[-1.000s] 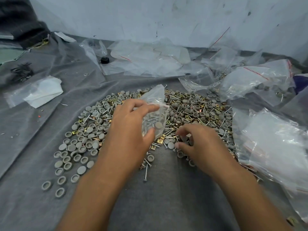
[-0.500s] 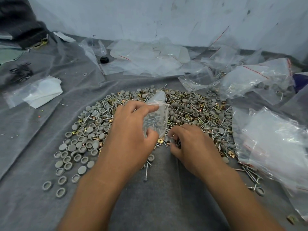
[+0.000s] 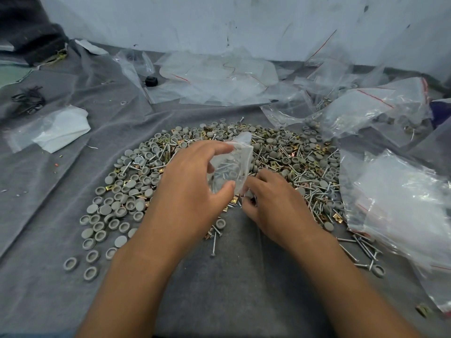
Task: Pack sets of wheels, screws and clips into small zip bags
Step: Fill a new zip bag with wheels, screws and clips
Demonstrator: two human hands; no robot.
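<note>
1. A small zip bag (image 3: 230, 167) is held at the centre of the frame by the left hand (image 3: 192, 186); its grip is closed on the bag, with the thumb pressed to the bag's lower edge and the forefinger curled over the top.
2. Screws and at least one grey wheel can be seen through the clear plastic of the bag.
3. The right hand (image 3: 273, 201) is placed just right of and below the bag, its fingers curled inward at the bag's lower corner. Small parts appear to be pinched in its grip, but what they are cannot be told.
4. A wide heap of loose parts (image 3: 280, 154) is spread on the grey cloth (image 3: 219, 289) behind and beside both hands: grey wheels (image 3: 114, 208) mostly at the centre left, long screws (image 3: 319, 189) and brass-coloured clips (image 3: 338, 218) mostly at the centre right.
5. A few screws and wheels are scattered apart from the heap at the lower centre and lower right.
6. Empty clear bags with red zip lines (image 3: 214, 76) are piled at the upper centre.
7. Larger plastic bags (image 3: 395, 206) are heaped along the right edge, some with parts inside.
8. A flat stack of small bags (image 3: 58, 130) lies at the centre left.
</note>
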